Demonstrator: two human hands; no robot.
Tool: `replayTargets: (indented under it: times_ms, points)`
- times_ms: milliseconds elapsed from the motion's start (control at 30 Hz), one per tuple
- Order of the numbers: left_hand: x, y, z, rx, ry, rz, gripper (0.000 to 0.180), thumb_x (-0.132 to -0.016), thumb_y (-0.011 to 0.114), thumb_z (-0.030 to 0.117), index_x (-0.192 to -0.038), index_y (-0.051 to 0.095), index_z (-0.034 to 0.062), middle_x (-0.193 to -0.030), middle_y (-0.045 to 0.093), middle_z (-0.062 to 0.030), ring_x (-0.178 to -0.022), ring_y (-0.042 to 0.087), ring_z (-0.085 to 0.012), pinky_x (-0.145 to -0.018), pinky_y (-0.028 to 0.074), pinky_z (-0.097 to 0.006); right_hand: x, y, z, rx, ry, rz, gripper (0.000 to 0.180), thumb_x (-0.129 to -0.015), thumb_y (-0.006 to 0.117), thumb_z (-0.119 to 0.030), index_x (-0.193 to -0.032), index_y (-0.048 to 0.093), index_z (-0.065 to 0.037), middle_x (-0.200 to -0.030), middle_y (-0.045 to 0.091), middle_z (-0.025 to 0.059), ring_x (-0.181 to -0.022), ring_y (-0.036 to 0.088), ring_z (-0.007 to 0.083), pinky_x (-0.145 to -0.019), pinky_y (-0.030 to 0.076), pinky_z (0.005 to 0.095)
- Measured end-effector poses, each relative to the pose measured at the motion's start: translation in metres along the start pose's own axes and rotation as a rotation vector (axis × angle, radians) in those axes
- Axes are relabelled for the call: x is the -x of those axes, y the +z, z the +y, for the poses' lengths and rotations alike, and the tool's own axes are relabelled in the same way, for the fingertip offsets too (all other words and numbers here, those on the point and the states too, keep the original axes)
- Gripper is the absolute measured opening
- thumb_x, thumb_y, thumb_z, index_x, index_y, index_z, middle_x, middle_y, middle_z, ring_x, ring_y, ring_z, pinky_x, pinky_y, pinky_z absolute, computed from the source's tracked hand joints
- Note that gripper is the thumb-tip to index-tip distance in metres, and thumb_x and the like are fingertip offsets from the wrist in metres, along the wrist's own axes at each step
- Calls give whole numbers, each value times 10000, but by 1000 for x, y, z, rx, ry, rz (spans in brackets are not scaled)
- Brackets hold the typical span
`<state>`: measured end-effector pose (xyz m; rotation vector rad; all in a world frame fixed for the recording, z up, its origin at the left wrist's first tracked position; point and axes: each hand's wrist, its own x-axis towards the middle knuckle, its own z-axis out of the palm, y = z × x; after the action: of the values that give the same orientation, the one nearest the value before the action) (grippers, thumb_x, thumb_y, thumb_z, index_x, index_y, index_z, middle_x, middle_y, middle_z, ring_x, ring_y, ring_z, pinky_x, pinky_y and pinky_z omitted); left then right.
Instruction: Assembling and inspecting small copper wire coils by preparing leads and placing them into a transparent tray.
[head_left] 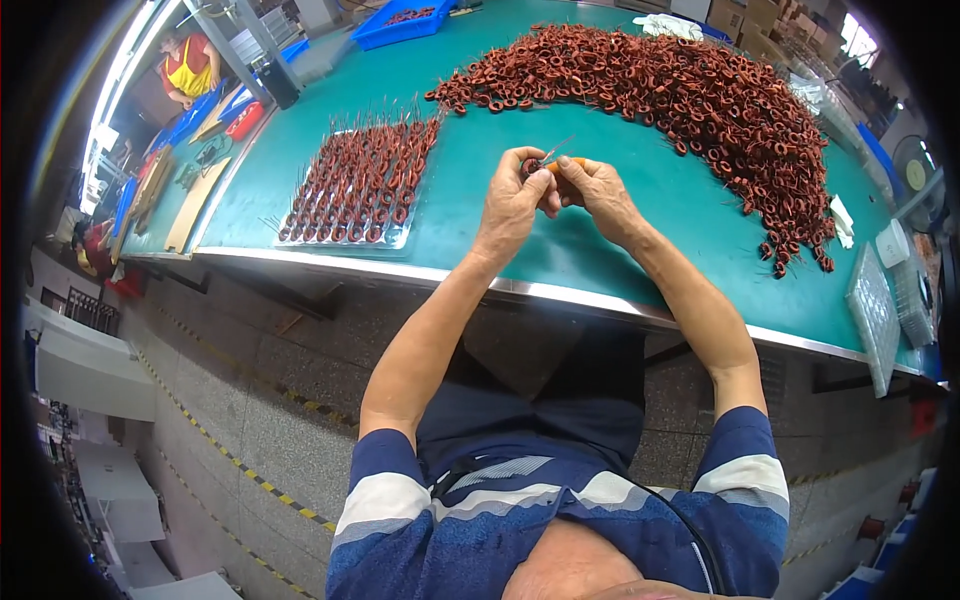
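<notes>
Head view: I see left hand (512, 200) and right hand (598, 190) pinched on small copper coil (533, 166) over bench (600, 250); light, stiff, wire leads bendable; hold ring body.

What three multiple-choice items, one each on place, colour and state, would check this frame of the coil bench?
1. Where does the tray of sorted coils lie?
A. left of the hands
B. right of the hands
C. on the floor

2. What colour is the table top?
A. white
B. green
C. black

3. How is the single coil held?
A. lying loose on the table
B. pinched between both hands
C. in one hand only

Answers: 1 A, the tray sits left of the left hand; 2 B, bare surface is green; 3 B, the right hand meets the left at the coil.
</notes>
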<state>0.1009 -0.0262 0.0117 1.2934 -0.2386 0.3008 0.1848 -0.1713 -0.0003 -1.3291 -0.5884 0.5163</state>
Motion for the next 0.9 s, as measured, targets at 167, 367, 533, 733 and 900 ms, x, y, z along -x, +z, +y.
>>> replayTargets:
  times_ms: [167, 367, 533, 733, 900]
  points:
    - [6, -9, 2, -177, 24, 17, 210, -968, 491, 74, -1146, 470, -35, -808, 572, -67, -640, 578, -116, -580, 510, -252, 0, 24, -4, 193, -161, 124, 378, -992, 501, -326, -962, 667, 12, -785, 659, 36, -693, 594, 101, -630, 469, 252]
    - [7, 1, -15, -511, 261, 181, 195, -937, 497, 77, -1104, 506, -22, -758, 590, -74, -572, 557, -119, -517, 470, -278, 21, 24, -30, 532, -223, 299, 345, -936, 536, -259, -812, 697, 20, -625, 610, 55, -544, 541, 110, -502, 426, 261]
    - [15, -1, 0, -208, -9, 76, 214, -958, 495, 120, -1089, 479, -48, -659, 525, -42, -549, 581, -136, -492, 494, -280, 17, 21, -26, 494, -109, 243, 350, -926, 581, -294, -837, 679, 30, -655, 618, 58, -532, 535, 101, -481, 418, 248]
    - [15, -19, 11, 52, -327, -12, 372, -1013, 437, 341, -1050, 497, -24, -690, 543, -45, -516, 584, -158, -421, 472, -282, 10, 15, -20, 331, -29, 161, 370, -908, 641, -333, -1023, 639, 19, -730, 625, 53, -537, 544, 92, -463, 386, 202]
    - [15, -29, 5, -68, -276, -76, 414, -1017, 413, 372, -1042, 512, -29, -702, 550, -46, -530, 584, -147, -448, 476, -261, 12, 11, -17, 245, 20, 102, 316, -906, 648, -338, -920, 639, -22, -629, 555, 9, -480, 487, 66, -420, 334, 197]
